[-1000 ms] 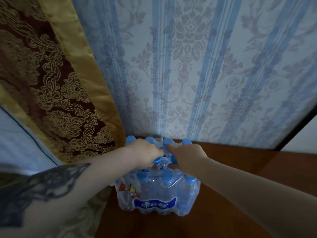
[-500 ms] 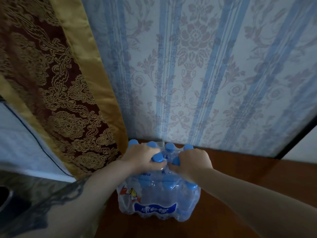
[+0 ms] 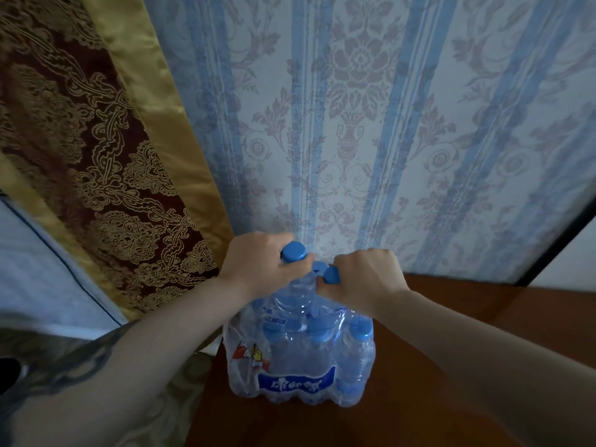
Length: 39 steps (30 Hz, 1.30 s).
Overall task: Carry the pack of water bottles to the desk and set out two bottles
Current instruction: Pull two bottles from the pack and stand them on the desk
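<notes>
A shrink-wrapped pack of water bottles (image 3: 300, 366) with blue caps and a blue label stands on the brown wooden desk (image 3: 435, 382), close to the wall. My left hand (image 3: 258, 266) is closed around the neck of one bottle (image 3: 293, 252), whose blue cap sticks up above the fist. My right hand (image 3: 364, 279) grips a second bottle (image 3: 332, 275) by its neck, cap pointing left. Both bottles rise out of the top of the pack. Their bodies are hidden by my hands and the crumpled wrap.
Blue striped floral wallpaper (image 3: 371, 140) is right behind the pack. A maroon and gold patterned curtain (image 3: 106, 150) hangs at the left, down to the desk's left edge. A dark frame edge (image 3: 554, 240) runs at the far right.
Both hands have risen, pulling two bottles up out of the top of the pack. The wrap at the top is stretched and crumpled. The camera has moved closer.
</notes>
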### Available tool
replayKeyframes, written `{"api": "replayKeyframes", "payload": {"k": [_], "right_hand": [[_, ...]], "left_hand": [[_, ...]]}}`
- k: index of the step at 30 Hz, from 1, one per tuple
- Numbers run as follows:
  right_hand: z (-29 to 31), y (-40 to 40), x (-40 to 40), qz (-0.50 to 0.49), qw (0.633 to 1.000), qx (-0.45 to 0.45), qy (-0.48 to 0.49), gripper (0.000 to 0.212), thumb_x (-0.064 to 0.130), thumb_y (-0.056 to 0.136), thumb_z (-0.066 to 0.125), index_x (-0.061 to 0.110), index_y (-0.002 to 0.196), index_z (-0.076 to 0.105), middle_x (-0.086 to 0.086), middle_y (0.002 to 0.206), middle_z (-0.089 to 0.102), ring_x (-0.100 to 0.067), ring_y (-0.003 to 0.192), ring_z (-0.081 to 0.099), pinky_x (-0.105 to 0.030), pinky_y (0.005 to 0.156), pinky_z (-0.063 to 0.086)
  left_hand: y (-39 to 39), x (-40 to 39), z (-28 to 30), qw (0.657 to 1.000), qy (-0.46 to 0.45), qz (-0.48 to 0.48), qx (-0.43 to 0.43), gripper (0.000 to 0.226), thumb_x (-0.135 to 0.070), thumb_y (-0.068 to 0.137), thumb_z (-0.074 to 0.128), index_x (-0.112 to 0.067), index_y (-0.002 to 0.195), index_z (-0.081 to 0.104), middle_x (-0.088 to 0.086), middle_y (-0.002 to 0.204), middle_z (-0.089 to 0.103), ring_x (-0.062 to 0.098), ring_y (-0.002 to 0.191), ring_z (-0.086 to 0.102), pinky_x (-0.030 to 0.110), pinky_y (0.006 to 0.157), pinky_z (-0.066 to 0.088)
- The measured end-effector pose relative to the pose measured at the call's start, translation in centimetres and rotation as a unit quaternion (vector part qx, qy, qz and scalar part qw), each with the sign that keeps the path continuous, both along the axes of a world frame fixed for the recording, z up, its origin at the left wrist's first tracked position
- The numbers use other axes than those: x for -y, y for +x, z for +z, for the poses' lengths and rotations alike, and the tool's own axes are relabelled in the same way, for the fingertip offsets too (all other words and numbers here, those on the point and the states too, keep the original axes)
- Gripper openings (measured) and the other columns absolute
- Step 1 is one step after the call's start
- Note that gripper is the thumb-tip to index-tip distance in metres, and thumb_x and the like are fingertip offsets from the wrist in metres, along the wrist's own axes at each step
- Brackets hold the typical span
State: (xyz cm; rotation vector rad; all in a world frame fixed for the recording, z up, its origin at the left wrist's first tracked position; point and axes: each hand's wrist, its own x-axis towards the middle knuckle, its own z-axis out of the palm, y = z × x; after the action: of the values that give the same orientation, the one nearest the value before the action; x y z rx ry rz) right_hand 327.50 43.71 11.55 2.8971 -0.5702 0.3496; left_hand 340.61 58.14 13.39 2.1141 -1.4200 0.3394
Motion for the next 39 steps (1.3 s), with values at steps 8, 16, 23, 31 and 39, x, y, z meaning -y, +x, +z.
{"api": "replayKeyframes", "payload": {"k": [8,16,23,31,39], "right_hand": [[3.1,0.6,-0.7,-0.015,0.995,0.085,0.042,0.048,0.058,0.071,0.049,0.020,0.049,0.031,0.006,0.041,0.032,-0.011,0.038,0.028,-0.022,0.044,0.016],[11.6,1.4,0.1,-0.033,0.949,0.291,0.115,0.047,0.049,0.061,0.055,0.013,0.044,0.028,0.001,0.038,0.024,-0.013,0.037,0.025,-0.021,0.043,0.017],[15.3,0.6,1.2,-0.048,0.951,0.281,0.125,0.050,0.054,0.062,0.055,0.012,0.047,0.032,-0.001,0.041,0.028,-0.015,0.040,0.029,-0.025,0.042,0.021],[21.0,-0.4,3.6,-0.078,0.946,0.312,0.047,0.053,0.057,0.065,0.052,0.011,0.048,0.034,-0.001,0.044,0.030,-0.015,0.040,0.029,-0.025,0.041,0.020],[18.0,-3.5,7.4,-0.186,0.947,0.258,0.036,0.057,0.067,0.058,0.042,0.011,0.051,0.040,0.000,0.044,0.038,-0.016,0.041,0.035,-0.024,0.043,0.021]], "left_hand": [[-0.6,-1.0,2.4,0.994,-0.098,0.016,-0.043,0.045,-0.051,0.077,0.055,-0.023,0.054,0.028,-0.006,0.042,0.033,0.011,0.038,0.034,0.031,0.039,0.029],[-0.3,1.3,9.3,0.976,-0.200,-0.002,-0.085,0.046,-0.038,0.076,0.064,-0.017,0.050,0.032,-0.003,0.044,0.032,0.012,0.043,0.033,0.034,0.044,0.028],[0.0,3.3,12.4,0.974,-0.210,-0.009,-0.082,0.047,-0.039,0.071,0.065,-0.007,0.051,0.036,0.003,0.046,0.032,0.015,0.047,0.032,0.041,0.046,0.031],[0.4,7.9,16.7,0.963,-0.252,-0.025,-0.095,0.044,-0.045,0.064,0.063,-0.015,0.049,0.034,0.000,0.046,0.029,0.011,0.045,0.029,0.030,0.047,0.024],[-1.4,14.6,13.1,0.973,-0.191,-0.070,-0.113,0.046,-0.049,0.064,0.060,-0.010,0.054,0.038,0.003,0.047,0.035,0.021,0.050,0.037,0.030,0.047,0.027]]}}
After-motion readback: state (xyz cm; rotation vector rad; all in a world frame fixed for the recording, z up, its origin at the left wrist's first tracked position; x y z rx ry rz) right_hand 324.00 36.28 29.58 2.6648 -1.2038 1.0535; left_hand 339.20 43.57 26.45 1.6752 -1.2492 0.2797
